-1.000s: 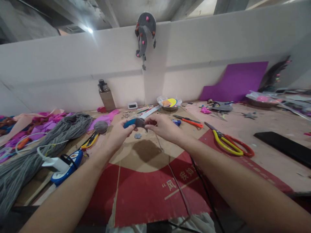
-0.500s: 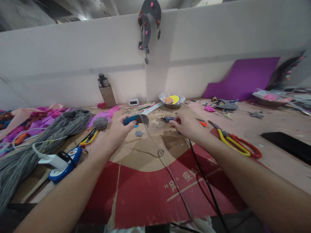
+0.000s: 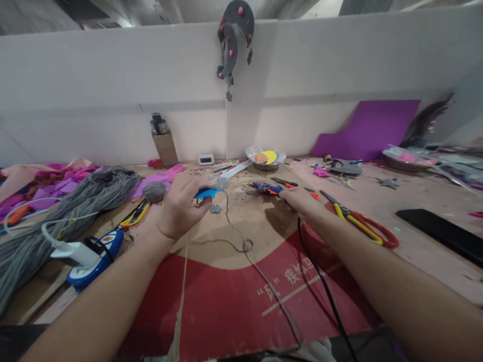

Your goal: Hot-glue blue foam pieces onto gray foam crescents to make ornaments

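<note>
Blue piece (image 3: 207, 193): in the left hand, over the cardboard (image 3: 215, 299); its far end shows grey.
Left hand (image 3: 185, 203): thumb and fingers clamped on the blue piece.
Right hand (image 3: 298, 200): fingers closed round the rear of the glue gun (image 3: 266, 188), black cord (image 3: 321, 279) hanging below.
Yarn (image 3: 234, 228): trails from the grey end across the cardboard, with one loop.
Grey flower (image 3: 215, 208): on the cardboard, near the left thumb.
Scissors (image 3: 350, 215): beside the right forearm.
</note>
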`<state>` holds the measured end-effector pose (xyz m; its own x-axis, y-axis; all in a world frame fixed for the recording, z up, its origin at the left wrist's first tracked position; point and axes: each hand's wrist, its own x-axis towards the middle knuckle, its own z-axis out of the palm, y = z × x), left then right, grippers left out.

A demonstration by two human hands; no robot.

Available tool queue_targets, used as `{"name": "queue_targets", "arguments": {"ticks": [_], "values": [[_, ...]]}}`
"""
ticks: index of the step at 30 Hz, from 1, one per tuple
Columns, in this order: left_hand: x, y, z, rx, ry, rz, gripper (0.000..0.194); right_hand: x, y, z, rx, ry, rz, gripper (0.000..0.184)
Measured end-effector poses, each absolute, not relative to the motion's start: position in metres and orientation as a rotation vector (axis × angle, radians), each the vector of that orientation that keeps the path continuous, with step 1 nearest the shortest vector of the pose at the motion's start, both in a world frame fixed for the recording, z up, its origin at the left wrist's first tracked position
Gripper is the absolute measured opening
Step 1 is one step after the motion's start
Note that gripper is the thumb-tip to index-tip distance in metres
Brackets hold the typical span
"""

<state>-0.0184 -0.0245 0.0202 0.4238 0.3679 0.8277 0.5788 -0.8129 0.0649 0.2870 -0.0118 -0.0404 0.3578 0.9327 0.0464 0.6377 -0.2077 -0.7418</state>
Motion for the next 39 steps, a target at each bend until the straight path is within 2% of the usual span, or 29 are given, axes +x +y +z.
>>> {"name": "queue_targets", "arguments": {"ticks": [2, 5, 8, 12, 16, 21, 27, 34, 39], "values": [[-0.021, -0.023, 0.018, -2.438, -0.723, -1.297, 0.025, 0.287, -0.010, -0.036, -1.795, -1.217, 0.683, 0.004], [-0.025, -0.022, 0.016, -2.418, -0.675, -1.280, 0.029, 0.279, -0.015, -0.021, -1.605, -1.109, 0.781, 0.012], [-0.026, -0.021, 0.016, -2.427, -0.641, -1.279, 0.025, 0.271, -0.026, -0.004, -1.350, -0.986, 0.914, 0.019], [-0.023, -0.018, 0.015, -2.497, -0.704, -1.382, 0.016, 0.263, -0.038, 0.008, -1.087, -0.843, 1.264, 0.025], [-0.020, -0.012, 0.010, -2.502, -0.849, -1.563, 0.009, 0.257, -0.048, 0.014, -0.843, -0.849, 1.240, 0.035], [-0.024, -0.006, 0.011, -2.516, -0.666, -1.496, 0.015, 0.249, -0.059, 0.020, -0.774, -0.964, 1.376, 0.023], [-0.034, -0.001, 0.016, -2.484, -0.497, -1.286, 0.019, 0.240, -0.077, 0.029, -0.822, -1.314, 1.102, 0.029], [-0.040, 0.004, 0.017, -2.403, -0.509, -1.240, 0.018, 0.247, -0.084, 0.027, -1.057, -1.676, 0.680, 0.039], [-0.039, 0.001, 0.019, -2.404, -0.515, -1.233, 0.014, 0.247, -0.084, 0.024, -1.072, -1.857, 0.482, 0.041]]}}
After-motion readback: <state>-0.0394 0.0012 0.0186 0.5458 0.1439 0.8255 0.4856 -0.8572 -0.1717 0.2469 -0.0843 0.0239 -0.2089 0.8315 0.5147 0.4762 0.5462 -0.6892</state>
